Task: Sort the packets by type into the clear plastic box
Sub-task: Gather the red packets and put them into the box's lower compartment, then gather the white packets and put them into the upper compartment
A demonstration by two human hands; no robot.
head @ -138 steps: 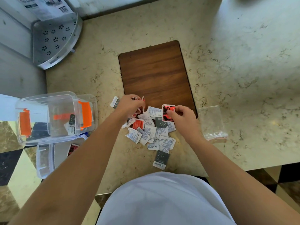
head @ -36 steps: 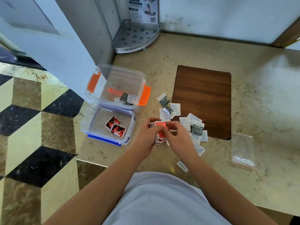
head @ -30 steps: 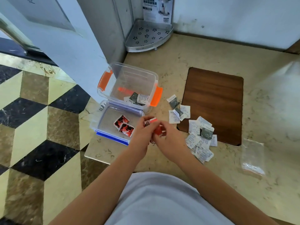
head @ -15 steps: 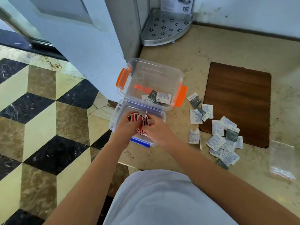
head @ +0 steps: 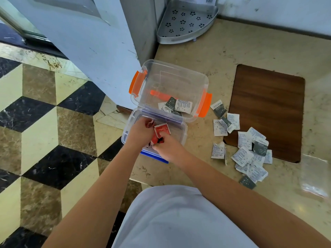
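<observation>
Both hands are over the shallow clear tray with the blue edge (head: 183, 130), which sits just in front of the clear plastic box with orange clips (head: 200, 83). My left hand (head: 140, 132) and my right hand (head: 169, 147) hold a bunch of red packets (head: 162, 129) inside that tray. A few white and dark green packets (head: 180, 106) lie in the box's near corner. A loose pile of white and dark green packets (head: 248, 154) is spread on the counter to the right.
A brown wooden board (head: 268, 104) lies right of the box. An empty clear bag (head: 313, 176) sits at the far right. A grey perforated corner shelf (head: 186, 20) stands at the back. The counter edge and a patterned tile floor (head: 44, 122) are to the left.
Both hands gathered red packets from the pile by the board and carried them left into the blue-edged tray. The view swung left with them.
</observation>
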